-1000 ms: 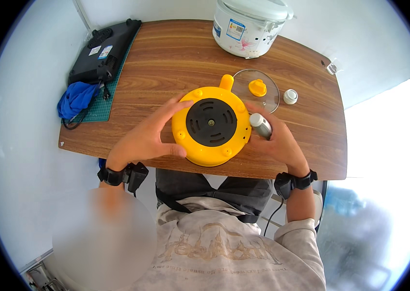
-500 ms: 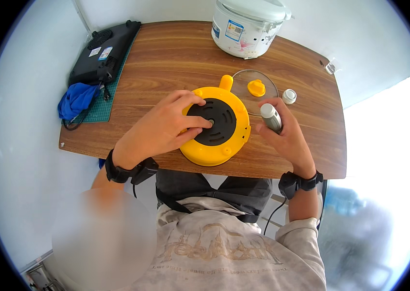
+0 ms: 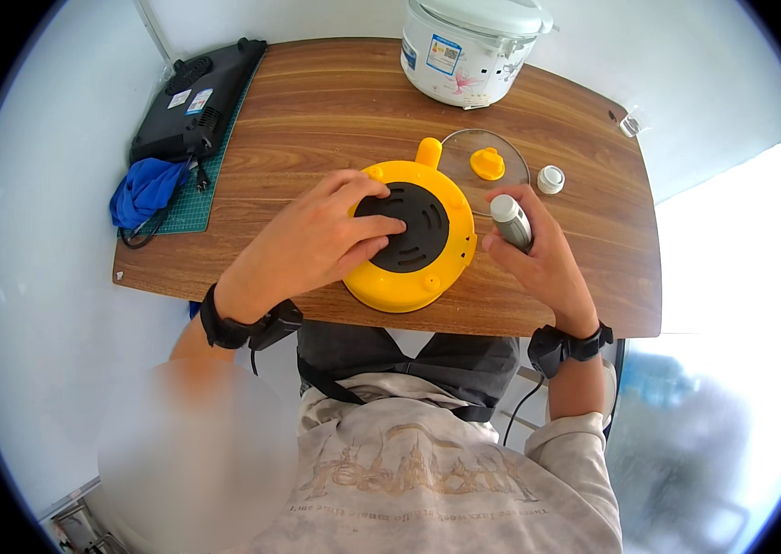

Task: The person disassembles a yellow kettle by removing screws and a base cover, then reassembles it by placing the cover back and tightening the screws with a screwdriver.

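A yellow electric pot rests upside down near the table's front edge, its slotted black base plate facing up and its stubby handle pointing away from me. Across its left side lies my left hand, fingers spread. The index fingertip touches the middle of the plate and covers what is there. To the right of the pot, my right hand is wrapped round a grey cylindrical tool with a white end, tilted upward. The tool's lower end is hidden in the hand.
Behind the pot lies a glass lid with a yellow knob; a small white round cap is beside it. A white rice cooker stands at the back. At left, a black appliance and blue cloth lie on a green mat.
A small metal piece at the plate's centre, visible by the left index fingertip before, no longer shows. My right hand has shifted slightly left with the tool.
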A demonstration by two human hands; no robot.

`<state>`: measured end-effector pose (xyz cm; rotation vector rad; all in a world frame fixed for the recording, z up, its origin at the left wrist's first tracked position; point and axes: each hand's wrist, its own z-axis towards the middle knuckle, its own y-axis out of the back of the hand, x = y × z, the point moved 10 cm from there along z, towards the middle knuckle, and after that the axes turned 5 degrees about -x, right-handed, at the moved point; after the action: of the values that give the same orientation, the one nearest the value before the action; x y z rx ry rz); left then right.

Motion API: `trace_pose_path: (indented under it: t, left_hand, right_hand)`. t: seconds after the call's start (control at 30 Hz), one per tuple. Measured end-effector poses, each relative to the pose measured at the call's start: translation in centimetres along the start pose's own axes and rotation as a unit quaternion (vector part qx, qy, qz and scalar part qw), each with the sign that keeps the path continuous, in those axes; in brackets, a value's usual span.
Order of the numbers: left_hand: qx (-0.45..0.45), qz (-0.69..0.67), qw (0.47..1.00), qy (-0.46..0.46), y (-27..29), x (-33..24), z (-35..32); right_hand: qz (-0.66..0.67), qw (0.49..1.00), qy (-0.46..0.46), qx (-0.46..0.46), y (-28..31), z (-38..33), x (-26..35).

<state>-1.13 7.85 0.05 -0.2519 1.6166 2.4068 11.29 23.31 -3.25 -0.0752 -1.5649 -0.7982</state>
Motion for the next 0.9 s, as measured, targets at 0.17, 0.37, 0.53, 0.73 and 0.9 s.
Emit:
trace_pose_path:
  t: [0.17,0.37,0.53,0.73,0.9]
  left_hand:
    - [0.019,0.050,0.998,-0.025,0.1,-0.3,0.8]
    - [0.026,0.066,0.997,-0.036,-0.1,-0.6,1.0]
    - [0.016,0.053,0.998,-0.030,-0.2,-0.4,0.9]
    - [0.029,0.029,0.999,0.001,-0.3,0.6,0.9]
    - [0.025,0.025,0.999,0.016,-0.3,1.0,0.9]
  right_hand:
    - [0.004,1.000,0.011,0.004,-0.2,-0.2,0.2]
    - [-0.005,1.000,0.019,-0.002,-0.3,-0.4,0.3]
    - [0.031,0.999,-0.008,0.010,-0.1,-0.6,1.0]
    - [0.198,0.980,0.033,-0.020,2.1,-1.1,4.9]
    - [-0.071,0.969,0.211,-0.105,4.1,-1.5,13.2]
